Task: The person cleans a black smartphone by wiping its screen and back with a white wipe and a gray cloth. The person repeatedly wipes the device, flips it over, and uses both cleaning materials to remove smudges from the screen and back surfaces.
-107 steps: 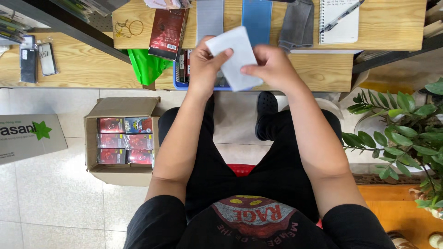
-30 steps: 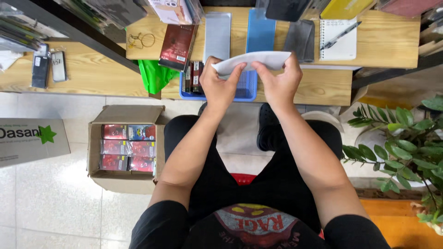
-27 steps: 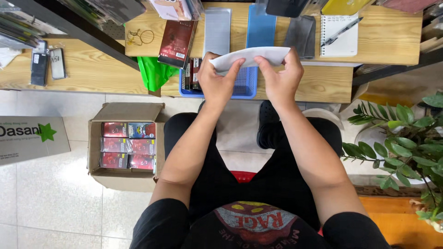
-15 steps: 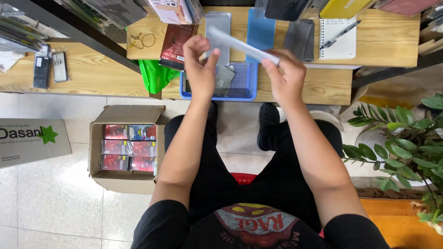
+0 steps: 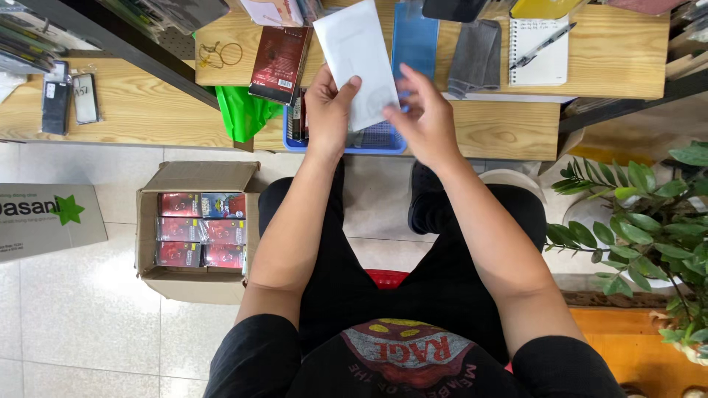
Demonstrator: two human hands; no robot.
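as left hand (image 5: 330,103) pinches white sleeve (image 5: 356,60), right hand (image 5: 426,121) perhaps touching

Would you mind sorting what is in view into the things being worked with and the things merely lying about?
In hand:
- white flat packet, gripped by the left hand
- right hand, fingers spread at the packet's edge
- blue basket just under the hands

Lying about:
- cardboard box of red packs
- notebook with pen
- grey cloth
- potted plant
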